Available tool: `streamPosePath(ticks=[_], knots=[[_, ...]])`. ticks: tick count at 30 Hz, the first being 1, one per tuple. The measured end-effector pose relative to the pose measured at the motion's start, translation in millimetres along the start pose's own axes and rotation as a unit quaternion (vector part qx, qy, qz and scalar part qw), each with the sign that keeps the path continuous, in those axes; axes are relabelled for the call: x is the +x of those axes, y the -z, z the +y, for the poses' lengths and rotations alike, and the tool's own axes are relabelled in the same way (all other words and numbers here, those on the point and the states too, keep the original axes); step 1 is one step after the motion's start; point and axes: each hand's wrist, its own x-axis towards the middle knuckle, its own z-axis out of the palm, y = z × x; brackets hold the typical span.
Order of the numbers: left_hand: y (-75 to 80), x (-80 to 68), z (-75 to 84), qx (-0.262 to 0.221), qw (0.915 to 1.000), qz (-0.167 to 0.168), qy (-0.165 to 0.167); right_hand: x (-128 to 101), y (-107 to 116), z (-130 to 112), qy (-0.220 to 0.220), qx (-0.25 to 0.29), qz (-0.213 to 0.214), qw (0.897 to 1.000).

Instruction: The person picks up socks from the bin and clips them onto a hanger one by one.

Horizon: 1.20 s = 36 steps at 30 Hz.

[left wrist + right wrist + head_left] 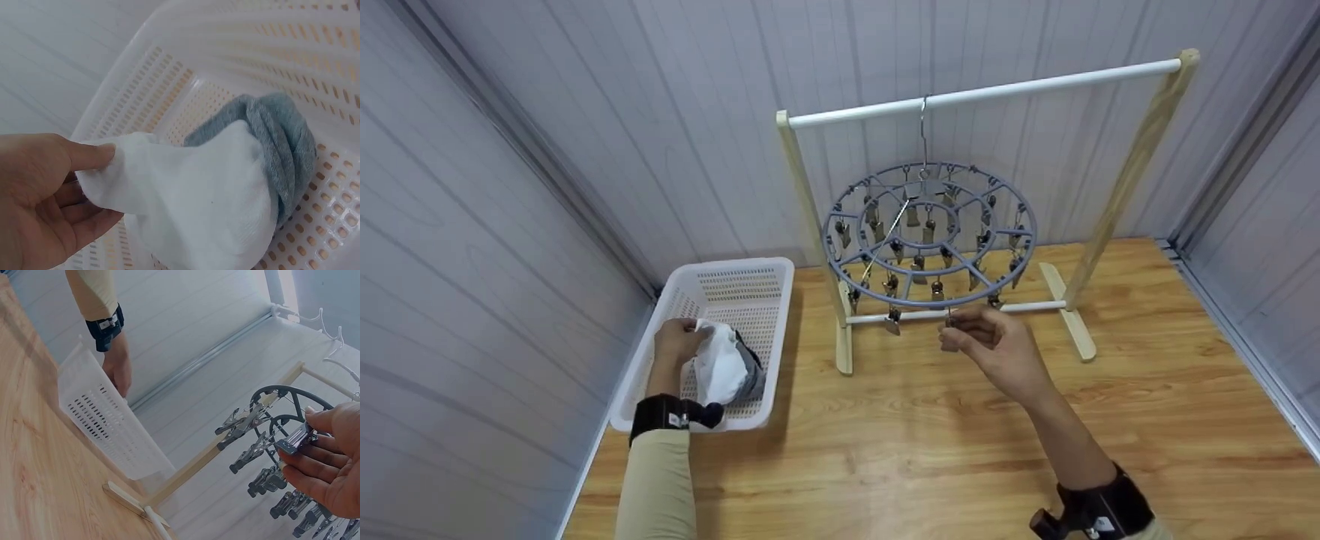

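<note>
My left hand [676, 342] is inside the white basket, pinching the edge of a white sock [197, 191] between thumb and fingers. A grey sock [281, 146] lies bunched behind the white one on the basket floor. With thumb and fingers my right hand [997, 352] holds a metal clip [296, 439] at the near rim of a round hanger [926, 304]. Many similar clips dangle from the hanger's blue-grey rings, with nothing gripped in those that show.
The hanger hooks over the white bar [997, 91] of a wooden-legged rack [1132, 172]. The white perforated basket [781, 330] stands to the rack's left on the wood-grain surface [900, 450]. Pale panel walls [697, 135] rise behind and at both sides.
</note>
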Motion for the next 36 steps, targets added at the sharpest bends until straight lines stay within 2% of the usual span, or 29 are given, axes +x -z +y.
streamPosePath(ticks=[4,11,19,22,29,36], knots=[[1.5,-6.0,3.4,0.0,0.999,0.035,-0.027,0,0,0,0.001,-0.002,0.0,1.0],[6.6,-23.0,10.0,-0.006,0.9954,0.073,-0.062,0,0,-1,-0.009,-0.005,-0.003,1.0],[12.1,-49.3,32.6,-0.049,0.9828,0.134,-0.117,0,-1,-2,-0.006,-0.012,-0.004,1.0],[17.1,-62.2,47.1,-0.069,0.979,0.133,-0.139,-1,0,-2,-0.002,-0.019,-0.004,1.0],[25.4,-95.2,83.3,-0.079,0.974,0.08,-0.197,0,0,-3,0.002,-0.019,-0.003,1.0],[28.5,-131.0,116.7,-0.103,0.9552,0.102,-0.258,0,-1,-4,-0.003,-0.005,-0.003,1.0]])
